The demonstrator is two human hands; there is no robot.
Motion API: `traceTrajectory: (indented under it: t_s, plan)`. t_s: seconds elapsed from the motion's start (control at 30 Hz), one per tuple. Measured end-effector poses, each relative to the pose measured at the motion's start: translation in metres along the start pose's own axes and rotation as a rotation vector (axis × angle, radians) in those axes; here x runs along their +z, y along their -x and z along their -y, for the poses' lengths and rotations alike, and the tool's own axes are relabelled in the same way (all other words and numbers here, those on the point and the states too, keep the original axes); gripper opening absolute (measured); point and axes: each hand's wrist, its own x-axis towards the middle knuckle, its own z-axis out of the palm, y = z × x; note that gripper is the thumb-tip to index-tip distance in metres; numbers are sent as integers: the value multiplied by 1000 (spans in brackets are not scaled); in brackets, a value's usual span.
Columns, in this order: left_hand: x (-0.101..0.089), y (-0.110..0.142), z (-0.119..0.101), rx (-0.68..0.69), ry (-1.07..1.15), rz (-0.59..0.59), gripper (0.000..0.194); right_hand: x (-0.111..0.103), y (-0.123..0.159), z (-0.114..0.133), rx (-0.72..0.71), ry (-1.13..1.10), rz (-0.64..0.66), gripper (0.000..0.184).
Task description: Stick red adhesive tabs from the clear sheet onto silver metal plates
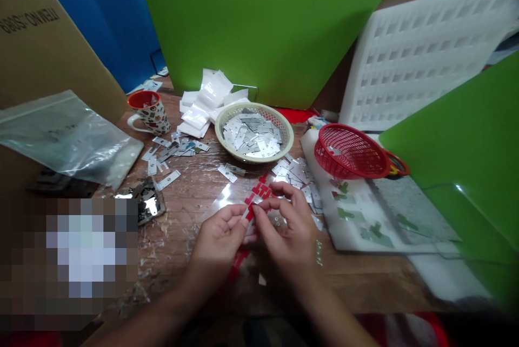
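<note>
My left hand (219, 239) is closed on a small flat metal plate (246, 216), its thumb lying along the near side. At the plate's upper end, my right hand (290, 231) pinches a small red sticker (250, 210) between thumb and index finger; whether it is stuck down I cannot tell. Beneath both hands lies a clear sheet with rows of red stickers (261, 191), partly covered by the fingers. Just beyond, a cream plastic basket (219, 139) holds many silvery plates. More loose plates (294, 171) lie beside it on the right.
Loose metal plates (168, 179) and a patterned mug (156, 120) are on the left. White paper pieces (206, 101) lie behind the basket. A red basket (351, 152) stands on a white foam sheet (330, 212) at right. A clear bag (73, 136) lies far left.
</note>
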Motion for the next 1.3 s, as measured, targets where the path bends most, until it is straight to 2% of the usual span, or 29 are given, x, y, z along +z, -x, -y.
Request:
traceTrajectory:
  t_s: [0.5,0.73,0.8,0.83,0.93,1.0,1.03,1.1,1.2,1.3]
  plan:
    - [4,3,-4,11,25,-2,32,2,0,-1,-22,17,-3,7]
    - [-2,2,-1,34,12,1,30,-2,1,-3,-255,292,-34,7]
    - [-6,1,-1,32,3,8,30,-2,0,-6,-190,232,-2,10]
    - [-8,1,-1,27,-8,8,31,-3,-2,-8,-113,144,37,12]
    - [-13,1,-2,4,-60,6,32,-5,-10,-14,245,-256,168,19]
    - [-16,2,-3,-4,-86,22,31,-7,-16,-17,461,-455,180,32]
    - [-16,3,-4,-8,-93,38,30,-8,-18,-17,524,-499,177,37]
    - [-16,4,-4,-4,-91,69,30,-9,-20,-16,565,-514,250,37]
    - [-13,4,-4,15,-71,107,33,-7,-17,-15,605,-563,467,26]
    - [-12,3,-4,12,-88,158,36,-3,-14,-14,663,-642,520,25]
